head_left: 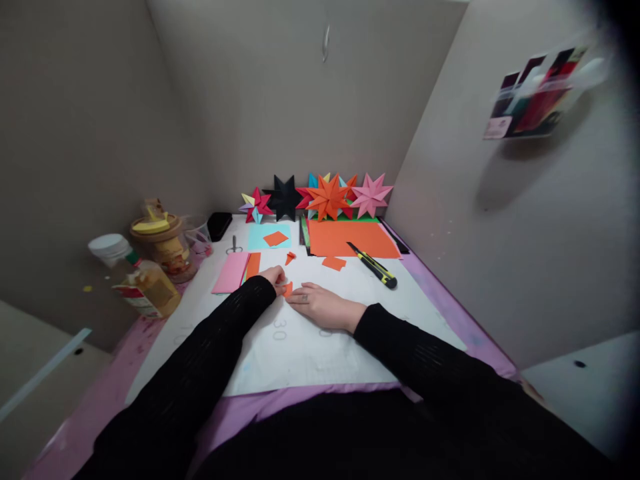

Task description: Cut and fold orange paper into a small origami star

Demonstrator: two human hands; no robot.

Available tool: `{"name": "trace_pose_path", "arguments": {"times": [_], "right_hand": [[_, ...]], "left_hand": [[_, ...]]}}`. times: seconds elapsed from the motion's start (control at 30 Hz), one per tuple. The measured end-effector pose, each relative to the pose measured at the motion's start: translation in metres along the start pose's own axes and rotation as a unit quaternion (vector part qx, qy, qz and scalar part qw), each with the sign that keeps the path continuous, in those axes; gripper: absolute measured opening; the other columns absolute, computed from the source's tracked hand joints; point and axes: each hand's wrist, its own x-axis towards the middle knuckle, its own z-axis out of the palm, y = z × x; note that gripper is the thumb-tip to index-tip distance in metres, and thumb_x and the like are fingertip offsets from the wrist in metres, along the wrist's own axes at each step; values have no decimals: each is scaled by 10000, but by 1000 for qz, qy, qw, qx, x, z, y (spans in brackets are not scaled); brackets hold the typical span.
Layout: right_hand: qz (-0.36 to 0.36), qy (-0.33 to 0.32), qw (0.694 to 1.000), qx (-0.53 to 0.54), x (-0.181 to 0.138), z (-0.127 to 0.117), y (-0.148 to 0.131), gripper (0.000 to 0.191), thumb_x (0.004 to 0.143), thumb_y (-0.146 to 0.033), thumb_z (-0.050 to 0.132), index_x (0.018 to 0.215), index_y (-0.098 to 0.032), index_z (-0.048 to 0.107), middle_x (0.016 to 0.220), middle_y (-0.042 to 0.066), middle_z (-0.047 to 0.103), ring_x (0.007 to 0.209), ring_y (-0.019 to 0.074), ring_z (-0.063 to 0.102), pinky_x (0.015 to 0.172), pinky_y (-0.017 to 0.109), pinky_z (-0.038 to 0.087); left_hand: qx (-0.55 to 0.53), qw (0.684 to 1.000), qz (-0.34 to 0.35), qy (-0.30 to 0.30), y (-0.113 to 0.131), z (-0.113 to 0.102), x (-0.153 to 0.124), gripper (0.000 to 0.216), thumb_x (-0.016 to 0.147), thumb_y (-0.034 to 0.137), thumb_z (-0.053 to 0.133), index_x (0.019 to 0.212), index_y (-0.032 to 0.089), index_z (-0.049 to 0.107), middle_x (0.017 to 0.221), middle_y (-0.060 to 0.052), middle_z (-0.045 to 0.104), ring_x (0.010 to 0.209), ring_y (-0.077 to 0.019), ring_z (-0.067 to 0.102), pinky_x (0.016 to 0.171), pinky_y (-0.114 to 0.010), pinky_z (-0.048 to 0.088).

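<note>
A small piece of orange paper [289, 289] lies on the white sheet between my two hands. My left hand [275, 276] has its fingers curled in and pinches the left side of this piece. My right hand [325, 307], with a ring on one finger, lies low with its fingers stretched out, the tips touching the paper's right edge. Just beyond them sits a small folded orange paper piece [291, 257]. Loose orange squares lie farther off, one orange square [334, 263] on the white sheet and another orange square [275, 238] on light blue paper [255, 235].
Pink paper [231, 272] lies left of my hands, with scissors [234, 247] behind it. A yellow-black utility knife [373, 265] rests right, before stacked orange sheets [353, 239]. Several folded paper stars [330, 197] lean at the back wall. A white-capped bottle [143, 283] stands left.
</note>
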Motion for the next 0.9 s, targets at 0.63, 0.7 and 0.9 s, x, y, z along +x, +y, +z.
{"name": "trace_pose_path", "arguments": {"times": [0.63,0.7,0.9], "right_hand": [[11,-18,994,-104,11,-11,-9,152,828,-126,401,892,-149,537,634,36,531,754,186,456,917,351,290],[12,-23,995,-93,10,-12,-9,175,842,-130,378,914,-146,537,613,35,520,730,187,436,862,343,315],[11,-31,997,-70,7,-15,-13,144,823,-118,411,884,-141,540,667,54,544,770,196,414,820,339,308]], "left_hand": [[41,995,-80,-38,10,-9,-5,758,549,429,685,1205,183,395,1079,-105,507,925,-222,552,808,-319,429],[40,992,-107,-53,12,-10,-7,802,540,450,683,1231,193,368,1118,-116,481,969,-241,543,824,-336,427],[30,989,-142,-37,6,-11,-11,685,602,476,625,1201,253,380,1056,-86,495,895,-233,571,774,-351,445]]}}
